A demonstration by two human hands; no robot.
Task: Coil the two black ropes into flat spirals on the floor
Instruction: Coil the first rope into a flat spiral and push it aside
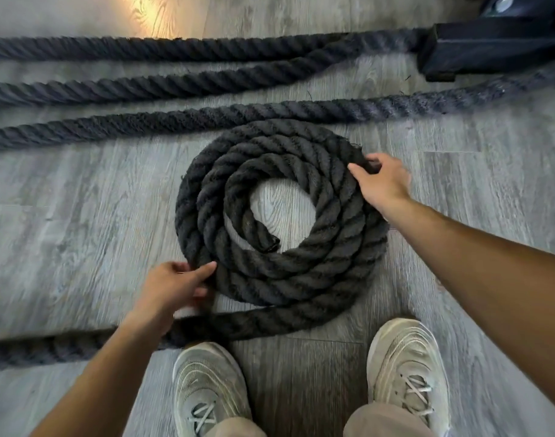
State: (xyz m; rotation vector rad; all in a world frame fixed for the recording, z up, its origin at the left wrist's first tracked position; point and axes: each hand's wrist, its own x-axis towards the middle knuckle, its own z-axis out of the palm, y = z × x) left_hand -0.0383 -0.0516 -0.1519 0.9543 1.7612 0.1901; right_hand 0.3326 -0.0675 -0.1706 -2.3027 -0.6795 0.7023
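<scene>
Hands on coil, fingertips hidden

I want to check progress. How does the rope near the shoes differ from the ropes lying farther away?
The near rope is wound into a flat spiral; the far ropes lie in long lines. The left hand and right hand grip the near rope; nothing touches the far ropes. All are thick, black and twisted.

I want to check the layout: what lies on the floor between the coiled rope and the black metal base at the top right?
In the head view, one straight stretch of rope crosses between the coil and the base; otherwise bare floor.
</scene>
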